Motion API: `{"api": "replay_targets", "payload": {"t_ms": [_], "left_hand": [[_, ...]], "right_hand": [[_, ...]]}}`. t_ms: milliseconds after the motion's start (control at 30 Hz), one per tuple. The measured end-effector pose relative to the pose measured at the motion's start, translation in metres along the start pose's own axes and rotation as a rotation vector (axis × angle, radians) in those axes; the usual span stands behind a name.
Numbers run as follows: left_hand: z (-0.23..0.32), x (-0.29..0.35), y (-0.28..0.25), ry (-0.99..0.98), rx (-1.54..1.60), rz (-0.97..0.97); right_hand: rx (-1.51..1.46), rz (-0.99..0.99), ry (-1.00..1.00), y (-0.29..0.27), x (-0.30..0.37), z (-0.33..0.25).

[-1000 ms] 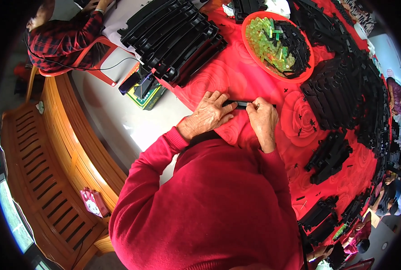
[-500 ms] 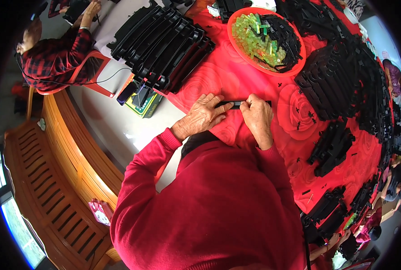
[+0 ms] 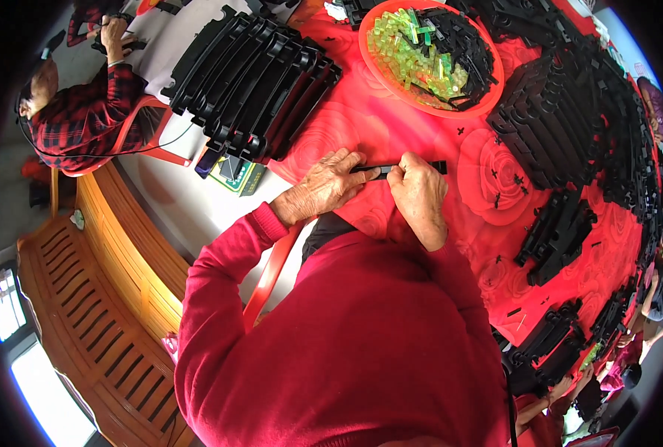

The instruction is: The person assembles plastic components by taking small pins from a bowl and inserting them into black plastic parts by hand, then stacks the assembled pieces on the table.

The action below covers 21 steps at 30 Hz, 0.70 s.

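Note:
A slim black plastic strip point(image 3: 438, 167) lies crosswise on the red tablecloth in front of me. My left hand point(image 3: 325, 183) steadies its left end, the thumb and fingers closed against it. Curled into a fist, my right hand point(image 3: 419, 197) presses on the strip's middle with the thumb side; whether a small piece sits in those fingers is hidden. Beyond my hands stands a red-rimmed basin point(image 3: 368, 65) holding small yellow-green translucent pieces point(image 3: 406, 56) and small black pieces point(image 3: 471, 52).
Stacked black plastic parts stand at the far left point(image 3: 253, 86) and right point(image 3: 543, 123). Tiny black bits point(image 3: 497, 200) dot the cloth. A green box point(image 3: 238, 177) is below the left stack. A wooden bench point(image 3: 112, 320) runs left; a co-worker in plaid point(image 3: 85, 112) sits beyond.
My right hand has curled tighter into a fist over the strip, while my left stays at its end. The whole view has shifted slightly. The co-worker in plaid has moved their hand.

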<state>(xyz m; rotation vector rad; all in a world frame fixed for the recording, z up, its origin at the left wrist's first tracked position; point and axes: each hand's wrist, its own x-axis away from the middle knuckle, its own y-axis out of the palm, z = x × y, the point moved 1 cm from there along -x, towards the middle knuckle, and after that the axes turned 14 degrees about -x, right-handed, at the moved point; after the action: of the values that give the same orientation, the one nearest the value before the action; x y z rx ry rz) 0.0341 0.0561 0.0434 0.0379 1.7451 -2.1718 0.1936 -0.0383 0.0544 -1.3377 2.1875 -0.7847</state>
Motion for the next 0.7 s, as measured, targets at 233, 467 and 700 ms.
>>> {"api": "replay_targets", "payload": {"t_ms": [233,467,700], "left_hand": [[-0.003,-0.006,0.002,0.061,-0.005,-0.017],[-0.001,-0.01,-0.001,0.093,0.014,-0.026],[0.0,-0.004,0.004,0.064,-0.036,-0.009]], "right_hand": [[0.038,0.014,-0.034,0.002,-0.002,0.005],[0.031,0.022,0.003,0.0,-0.002,0.006],[0.012,0.029,-0.001,0.002,-0.001,0.008]]}}
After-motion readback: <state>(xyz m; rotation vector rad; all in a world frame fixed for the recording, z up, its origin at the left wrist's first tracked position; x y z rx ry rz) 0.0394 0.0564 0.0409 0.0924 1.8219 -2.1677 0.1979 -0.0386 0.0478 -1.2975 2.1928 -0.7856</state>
